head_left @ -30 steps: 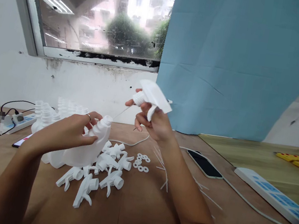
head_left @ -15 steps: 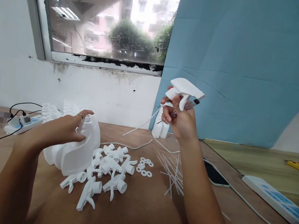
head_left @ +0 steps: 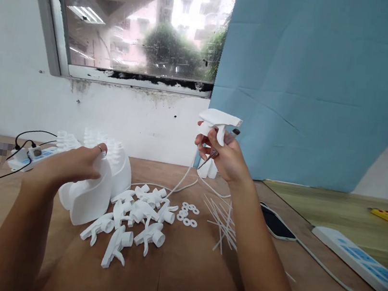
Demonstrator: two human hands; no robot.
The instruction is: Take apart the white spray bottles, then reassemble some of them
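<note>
My right hand [head_left: 227, 155] holds up a white trigger spray head [head_left: 220, 118], whose thin tube hangs down to the left. A dark-tipped pen-like tool [head_left: 232, 135] with a thin metal shaft is in the same hand. My left hand [head_left: 84, 163] is wrapped round the neck of a white plastic bottle [head_left: 93, 198], which stands at the front of a group of similar bottles [head_left: 122, 176]. Several loose spray heads [head_left: 140, 210] lie in a pile right of the bottles. Small white rings [head_left: 187, 222] and thin white tubes [head_left: 224, 225] lie farther right.
A phone [head_left: 279, 224] and a power strip [head_left: 355, 262] lie on the right, with a cable between them. Another power strip [head_left: 39, 157] is at the left. White bottles [head_left: 208, 168] stand by the blue sheet.
My right hand has moved left and slightly down with the spray head, which is now more level. My left hand has shifted left, and the front bottle has moved left with it.
</note>
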